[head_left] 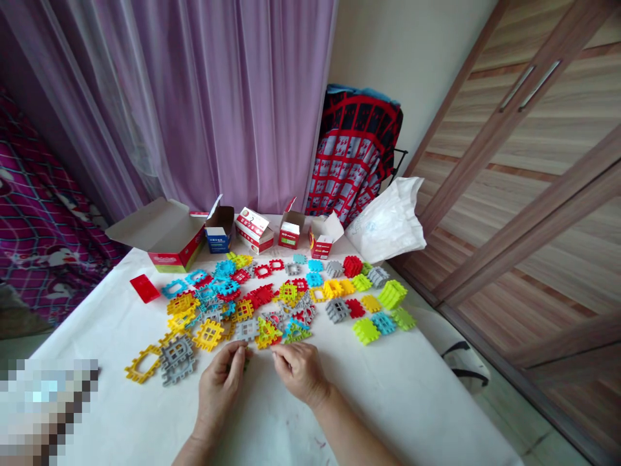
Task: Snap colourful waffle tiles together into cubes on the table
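Near the table's middle, my left hand (223, 375) is closed, thumb against fingers. A small greenish toothed building piece (248, 359) shows at its fingertips, mostly hidden. My right hand (301, 370) is curled shut a little to the right; whatever its fingers hold is hidden. Just beyond the hands lie a yellow-green triangular piece (268, 332) and a green and blue triangular piece (297, 331). A grey window piece (247, 330) and a yellow window piece (209, 334) lie beyond my left hand.
Stacked pieces, such as green ones (392, 295) and grey ones (337, 310), stand at the right. Behind are a large open box (177, 255), several small cartons (255, 234) and a white bag (388, 220). A red rectangular piece (144, 288) lies at the left.
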`<state>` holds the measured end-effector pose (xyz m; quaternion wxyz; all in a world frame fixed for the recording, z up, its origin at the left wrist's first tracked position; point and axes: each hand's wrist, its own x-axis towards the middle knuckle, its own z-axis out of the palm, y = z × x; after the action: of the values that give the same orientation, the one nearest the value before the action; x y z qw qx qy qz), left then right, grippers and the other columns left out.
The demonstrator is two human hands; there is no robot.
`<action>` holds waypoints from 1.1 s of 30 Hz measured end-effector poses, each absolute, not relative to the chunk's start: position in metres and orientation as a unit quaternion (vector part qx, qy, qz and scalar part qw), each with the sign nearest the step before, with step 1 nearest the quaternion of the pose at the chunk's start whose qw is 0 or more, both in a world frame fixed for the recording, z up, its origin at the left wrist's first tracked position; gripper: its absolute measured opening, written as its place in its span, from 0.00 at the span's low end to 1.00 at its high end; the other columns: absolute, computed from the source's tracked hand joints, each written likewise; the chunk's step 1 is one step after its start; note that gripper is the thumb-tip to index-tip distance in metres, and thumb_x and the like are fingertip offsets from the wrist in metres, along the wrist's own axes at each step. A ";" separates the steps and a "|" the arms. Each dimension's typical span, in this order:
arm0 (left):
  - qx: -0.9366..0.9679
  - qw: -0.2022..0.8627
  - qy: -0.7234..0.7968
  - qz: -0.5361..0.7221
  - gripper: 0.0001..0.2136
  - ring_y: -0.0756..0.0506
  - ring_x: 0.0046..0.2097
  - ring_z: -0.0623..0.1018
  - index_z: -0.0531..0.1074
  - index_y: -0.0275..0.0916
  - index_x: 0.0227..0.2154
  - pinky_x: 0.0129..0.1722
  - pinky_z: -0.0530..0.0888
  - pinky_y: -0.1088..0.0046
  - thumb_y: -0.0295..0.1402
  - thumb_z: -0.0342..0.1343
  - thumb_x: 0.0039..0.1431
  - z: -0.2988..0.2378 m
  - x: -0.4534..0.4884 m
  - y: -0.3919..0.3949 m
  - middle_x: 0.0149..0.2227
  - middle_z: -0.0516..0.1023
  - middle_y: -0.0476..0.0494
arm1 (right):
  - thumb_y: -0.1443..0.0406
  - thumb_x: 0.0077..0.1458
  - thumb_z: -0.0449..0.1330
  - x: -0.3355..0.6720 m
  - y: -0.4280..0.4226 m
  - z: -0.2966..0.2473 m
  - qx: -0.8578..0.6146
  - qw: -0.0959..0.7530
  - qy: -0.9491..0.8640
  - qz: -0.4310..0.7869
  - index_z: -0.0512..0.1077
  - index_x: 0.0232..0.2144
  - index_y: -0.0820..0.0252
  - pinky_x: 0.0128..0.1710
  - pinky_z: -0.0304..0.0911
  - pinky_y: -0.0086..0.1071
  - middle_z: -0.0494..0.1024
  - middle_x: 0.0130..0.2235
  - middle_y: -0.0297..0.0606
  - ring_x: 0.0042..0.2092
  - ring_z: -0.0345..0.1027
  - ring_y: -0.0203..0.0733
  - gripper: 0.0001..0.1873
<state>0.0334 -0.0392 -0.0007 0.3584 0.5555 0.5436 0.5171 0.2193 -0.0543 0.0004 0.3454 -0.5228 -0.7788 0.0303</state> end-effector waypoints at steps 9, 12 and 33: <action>0.590 0.319 0.551 0.497 0.20 0.44 0.32 0.82 0.76 0.41 0.31 0.35 0.79 0.69 0.54 0.55 0.53 -0.003 0.035 -0.037 0.30 0.82 0.45 | 0.67 0.60 0.54 0.215 -0.054 -0.003 -0.524 0.345 -0.777 0.047 0.77 0.33 0.53 0.33 0.64 0.27 0.81 0.27 0.34 0.30 0.76 0.39 0.11; 0.617 0.290 0.555 0.477 0.18 0.44 0.34 0.82 0.77 0.41 0.32 0.37 0.78 0.68 0.51 0.53 0.54 -0.002 0.035 -0.037 0.31 0.83 0.44 | 0.67 0.60 0.54 0.215 -0.054 -0.003 -0.521 0.350 -0.777 0.055 0.77 0.33 0.52 0.33 0.64 0.27 0.82 0.28 0.34 0.31 0.77 0.39 0.11; 0.670 0.254 0.526 0.458 0.15 0.44 0.33 0.82 0.78 0.42 0.33 0.34 0.78 0.70 0.46 0.52 0.58 0.000 0.035 -0.039 0.29 0.82 0.45 | 0.68 0.59 0.53 0.215 -0.054 -0.004 -0.515 0.369 -0.769 0.087 0.78 0.34 0.51 0.33 0.68 0.28 0.83 0.29 0.35 0.31 0.77 0.40 0.13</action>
<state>0.0349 -0.0389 0.0000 0.2537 0.6702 0.5261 0.4578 0.2151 -0.0540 -0.0040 0.3686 -0.5145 -0.7693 0.0868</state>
